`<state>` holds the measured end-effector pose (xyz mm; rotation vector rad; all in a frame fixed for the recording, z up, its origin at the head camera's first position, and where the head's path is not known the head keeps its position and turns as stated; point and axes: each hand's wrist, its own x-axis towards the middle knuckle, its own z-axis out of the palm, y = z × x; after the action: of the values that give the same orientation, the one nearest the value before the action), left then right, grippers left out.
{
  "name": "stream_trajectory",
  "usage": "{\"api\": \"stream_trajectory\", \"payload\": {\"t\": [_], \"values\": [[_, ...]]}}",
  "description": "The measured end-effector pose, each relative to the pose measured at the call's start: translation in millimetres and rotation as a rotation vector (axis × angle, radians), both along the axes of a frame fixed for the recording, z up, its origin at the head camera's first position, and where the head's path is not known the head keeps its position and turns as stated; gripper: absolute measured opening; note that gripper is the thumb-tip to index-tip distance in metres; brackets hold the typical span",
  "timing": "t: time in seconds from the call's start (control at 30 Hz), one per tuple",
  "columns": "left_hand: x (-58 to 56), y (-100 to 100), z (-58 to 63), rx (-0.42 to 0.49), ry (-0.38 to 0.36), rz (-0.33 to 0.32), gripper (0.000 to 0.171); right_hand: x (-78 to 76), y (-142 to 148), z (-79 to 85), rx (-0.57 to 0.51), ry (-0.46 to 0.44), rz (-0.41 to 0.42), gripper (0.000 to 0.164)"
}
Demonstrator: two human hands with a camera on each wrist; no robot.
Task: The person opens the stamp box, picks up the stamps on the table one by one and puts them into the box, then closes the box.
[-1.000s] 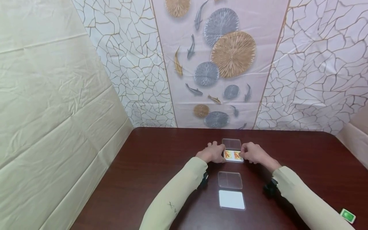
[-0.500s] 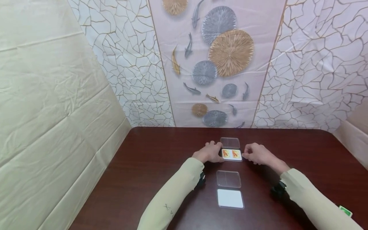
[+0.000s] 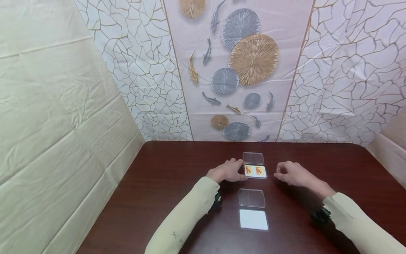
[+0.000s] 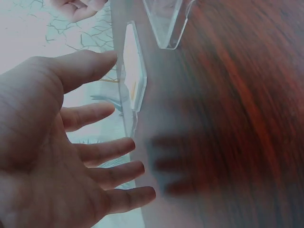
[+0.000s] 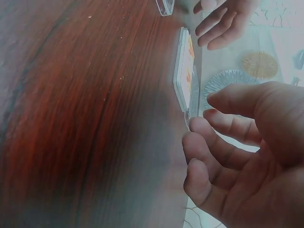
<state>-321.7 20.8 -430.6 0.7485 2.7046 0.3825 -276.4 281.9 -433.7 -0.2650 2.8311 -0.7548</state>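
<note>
A small clear plastic case (image 3: 255, 176) lies on the table with two cards (image 3: 249, 170) printed in orange and yellow side by side on white. Its transparent lid (image 3: 253, 158) lies flat behind it. My left hand (image 3: 229, 170) is at the case's left side, thumb and fingers spread, with nothing in its grasp. In the left wrist view, all fingers of the hand (image 4: 71, 137) stretch out loosely. To the right of the case, a short gap away, my right hand (image 3: 291, 173) hovers with loosely bent fingers. The right wrist view shows that hand (image 5: 247, 147) holding nothing.
Nearer on the dark red-brown table (image 3: 177, 169) lies a second case (image 3: 253, 219) with a white surface inside. Its clear lid (image 3: 252, 198) sits between the two cases. A patterned curtain (image 3: 234, 70) hangs behind the table's back edge.
My right hand has let go at the case's right edge and drawn away to the right. My left hand has shifted slightly left, off the case. Both cards stay in place.
</note>
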Motion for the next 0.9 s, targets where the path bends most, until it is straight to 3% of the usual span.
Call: {"api": "stream_trajectory", "payload": {"t": [0.27, 0.9], "values": [[6.0, -6.1, 6.8, 0.016, 0.007, -0.054, 0.060, 13.8, 7.0, 6.6, 0.014, -0.008, 0.017, 0.011], [23.6, -15.1, 22.6, 0.012, 0.039, -0.113, 0.059, 43.6, 31.7, 17.2, 0.093, 0.137, 0.127, 0.013]]}}
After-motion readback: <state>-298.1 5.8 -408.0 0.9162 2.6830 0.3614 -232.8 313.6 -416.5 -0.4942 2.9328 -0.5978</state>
